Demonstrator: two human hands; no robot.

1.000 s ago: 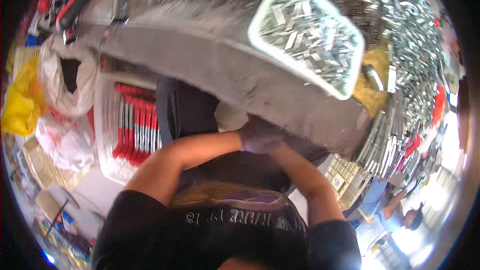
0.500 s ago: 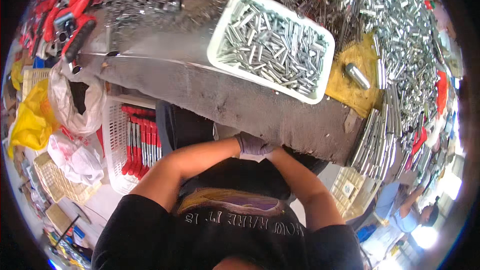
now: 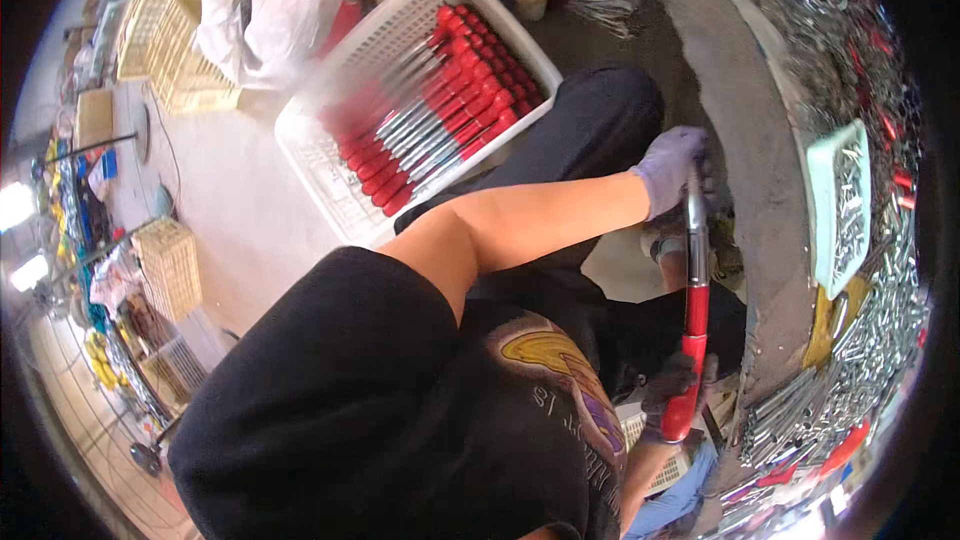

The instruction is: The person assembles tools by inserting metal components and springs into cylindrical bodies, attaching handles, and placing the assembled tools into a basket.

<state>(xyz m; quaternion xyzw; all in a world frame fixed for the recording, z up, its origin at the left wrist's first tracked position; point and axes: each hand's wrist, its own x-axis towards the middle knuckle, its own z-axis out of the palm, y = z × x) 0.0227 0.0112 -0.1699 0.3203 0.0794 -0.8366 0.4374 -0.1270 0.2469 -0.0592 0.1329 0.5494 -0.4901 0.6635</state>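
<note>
Both gloved hands closed on one red-handled tool (image 3: 695,300): left hand (image 3: 672,168) on metal end, right hand (image 3: 676,385) on red grip.

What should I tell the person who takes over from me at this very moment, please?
Left hand: gloved, closed on the metal end of the red-handled tool.
Right hand: gloved, closed on its red grip.
Things: white basket of similar tools on the floor; tray of metal parts on the bench.
Done: many tools lie in the basket.
Left: the one in hand is not in it yet.
</note>
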